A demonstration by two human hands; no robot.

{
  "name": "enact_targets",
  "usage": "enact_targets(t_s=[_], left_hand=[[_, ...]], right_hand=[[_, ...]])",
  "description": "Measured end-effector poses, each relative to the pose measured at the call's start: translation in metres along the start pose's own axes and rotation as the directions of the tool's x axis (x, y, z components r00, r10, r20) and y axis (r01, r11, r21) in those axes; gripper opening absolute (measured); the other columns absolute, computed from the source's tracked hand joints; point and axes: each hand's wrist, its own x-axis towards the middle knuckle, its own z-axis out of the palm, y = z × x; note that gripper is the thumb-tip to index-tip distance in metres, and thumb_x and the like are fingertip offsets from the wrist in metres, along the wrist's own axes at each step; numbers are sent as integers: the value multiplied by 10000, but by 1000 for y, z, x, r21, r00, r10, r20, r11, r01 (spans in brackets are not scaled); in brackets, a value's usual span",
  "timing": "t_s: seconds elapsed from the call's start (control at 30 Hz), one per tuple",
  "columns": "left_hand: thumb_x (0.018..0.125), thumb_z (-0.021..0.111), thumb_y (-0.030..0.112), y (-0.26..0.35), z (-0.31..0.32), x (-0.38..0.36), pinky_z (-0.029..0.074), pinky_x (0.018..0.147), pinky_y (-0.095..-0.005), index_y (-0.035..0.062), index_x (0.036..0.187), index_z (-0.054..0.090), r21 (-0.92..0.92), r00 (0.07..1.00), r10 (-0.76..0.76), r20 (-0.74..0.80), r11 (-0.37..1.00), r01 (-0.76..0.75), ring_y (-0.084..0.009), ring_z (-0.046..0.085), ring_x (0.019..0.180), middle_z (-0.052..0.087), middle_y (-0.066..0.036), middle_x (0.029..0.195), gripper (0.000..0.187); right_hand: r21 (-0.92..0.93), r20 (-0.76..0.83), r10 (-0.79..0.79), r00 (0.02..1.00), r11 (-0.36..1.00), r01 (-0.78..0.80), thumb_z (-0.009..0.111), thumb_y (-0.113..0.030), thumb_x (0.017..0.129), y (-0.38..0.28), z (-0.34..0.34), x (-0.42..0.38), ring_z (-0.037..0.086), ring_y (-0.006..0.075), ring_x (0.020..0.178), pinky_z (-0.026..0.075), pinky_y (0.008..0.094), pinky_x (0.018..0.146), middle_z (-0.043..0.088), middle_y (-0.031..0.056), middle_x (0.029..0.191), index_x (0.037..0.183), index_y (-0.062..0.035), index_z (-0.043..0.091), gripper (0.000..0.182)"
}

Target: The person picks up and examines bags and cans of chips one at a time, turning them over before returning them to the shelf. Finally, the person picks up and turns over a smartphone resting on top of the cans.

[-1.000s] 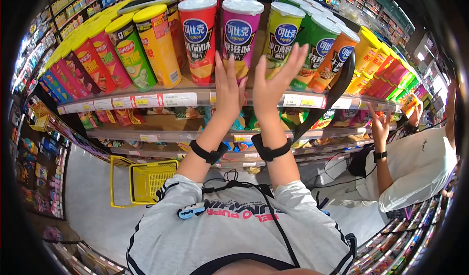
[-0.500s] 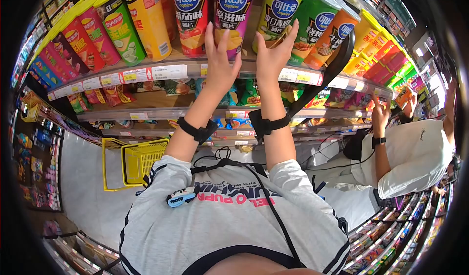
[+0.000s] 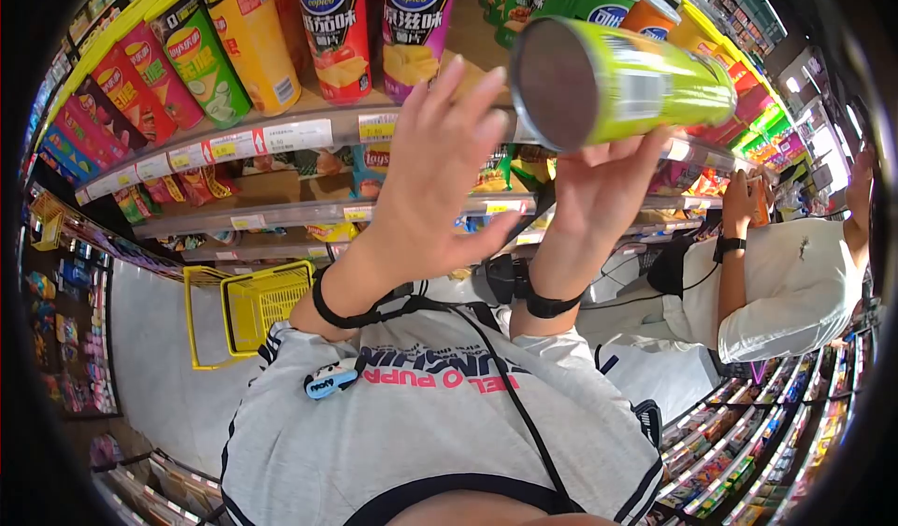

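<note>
1. My right hand is closed around a lime-green chip canister, which lies tipped on its side in the air in front of the top shelf. Its grey base faces me and its far end points toward three o'clock.
2. My fingers wrap the underside of the tube near the base end, palm up; the thumb is hidden behind the can, so I cannot tell how far round it reaches.
3. My left hand is spread wide with nothing in it, at nine o'clock of the canister and just short of its base rim. I cannot tell whether a fingertip brushes it.
4. I judge the can light and rigid: a thin-walled tube with a glossy label that could slide in a loose palm, with brittle chips inside that a knock or a hard squeeze would break.
5. The safest hold, to my mind, is around the middle of the barrel rather than the end, since held near the base the long end wants to dip.
6. At eleven o'clock the red canister and purple canister stand upright on the shelf; a yellow basket sits on the floor at eight o'clock, and another person in a white shirt works at three o'clock.
</note>
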Motion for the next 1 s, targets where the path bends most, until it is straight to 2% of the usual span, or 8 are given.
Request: enact_targets(t_s=[0.03,0.43,0.53,0.67,0.77,0.83,0.93,1.0], left_hand=[[665,710,221,4,2,1,224,1003,-597,135,1366,353,9,999,47,-3,999,-47,-458,288,1296,329,-213,1414,791],[674,727,266,16,9,1,211,983,-662,235,1386,314,167,987,101,127,978,-121,-554,264,1261,214,-222,1461,824],[649,707,209,19,12,1,210,982,-652,285,1306,437,104,999,10,30,995,-13,-464,334,1266,367,-136,1411,714],[707,650,136,7,-5,0,211,997,-626,246,1289,446,197,999,-32,23,980,27,-412,377,1258,467,-128,1339,627],[751,606,92,-30,-14,-13,213,1014,-594,168,1314,379,205,997,-32,-65,978,45,-399,402,1236,503,-135,1294,612],[770,592,82,-54,-19,-21,211,1025,-574,114,1329,323,225,990,-127,-63,965,138,-402,406,1226,484,-149,1301,621],[758,604,78,-113,9,-42,208,1025,-576,87,1342,278,227,920,-110,-375,952,207,-418,371,1236,395,-185,1359,669],[768,606,79,-126,21,-48,184,1046,-560,93,1362,249,390,952,-21,-307,909,146,-430,287,1290,290,-196,1415,693]], right_hand=[[1,-115,82,990,997,-83,491,-465,907,-5,2,0,497,219,1162,406,429,971,501,65,1295,1326,-87,388,574],[391,137,168,976,896,-209,558,-374,891,4,9,-14,518,234,1137,452,387,932,513,107,1262,1300,-71,422,527],[357,112,114,987,923,-147,574,-357,885,6,7,-9,521,227,1129,452,372,926,515,105,1257,1296,-69,424,525],[93,114,-39,993,995,28,596,-334,876,6,-18,24,526,219,1120,452,353,919,518,102,1250,1291,-66,427,523],[-229,183,-119,976,960,160,698,-108,782,7,-46,50,530,225,1088,434,343,919,529,111,1187,1225,-15,452,515],[-441,199,-179,964,862,251,721,12,724,9,-48,57,531,218,1073,436,333,904,531,110,1161,1197,6,461,540],[-587,220,-147,964,770,251,726,79,679,26,-42,59,528,194,1056,436,317,888,533,101,1161,1208,15,451,599],[-614,235,-136,962,747,255,740,68,675,40,-29,58,532,184,1040,442,302,880,536,109,1139,1191,31,447,594]])
